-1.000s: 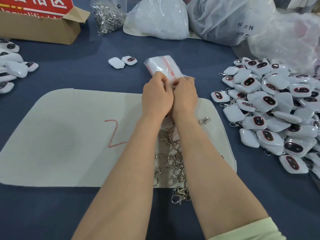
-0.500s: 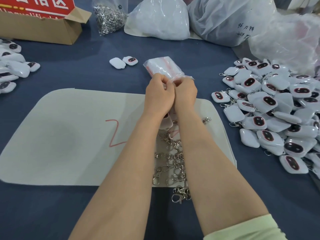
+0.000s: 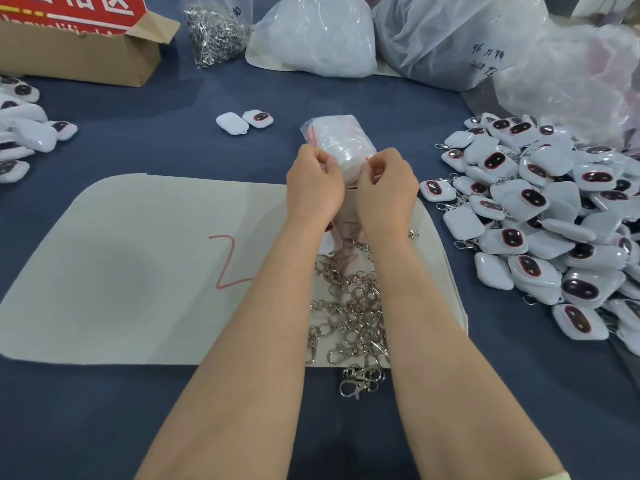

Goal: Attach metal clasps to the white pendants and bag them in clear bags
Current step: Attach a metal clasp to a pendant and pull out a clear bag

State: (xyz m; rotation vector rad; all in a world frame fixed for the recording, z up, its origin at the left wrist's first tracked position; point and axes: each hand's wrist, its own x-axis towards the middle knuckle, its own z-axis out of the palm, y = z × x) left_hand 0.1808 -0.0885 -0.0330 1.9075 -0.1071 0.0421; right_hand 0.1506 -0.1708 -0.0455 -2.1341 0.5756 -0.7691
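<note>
A stack of clear bags with red seal lines lies just beyond the white mat. My left hand and my right hand both pinch at its near edge, a few centimetres apart. A white pendant with a clasp shows partly under my left wrist. A heap of loose metal clasps lies on the mat between my forearms. A big pile of white pendants with dark oval windows sits on the right.
Two loose pendants lie beyond the mat. More pendants are at the left edge. At the back stand a cardboard box, a bag of clasps and large plastic sacks.
My hands, pressed together over the bag stack a second ago, have drawn apart sideways while still pinching its near edge.
</note>
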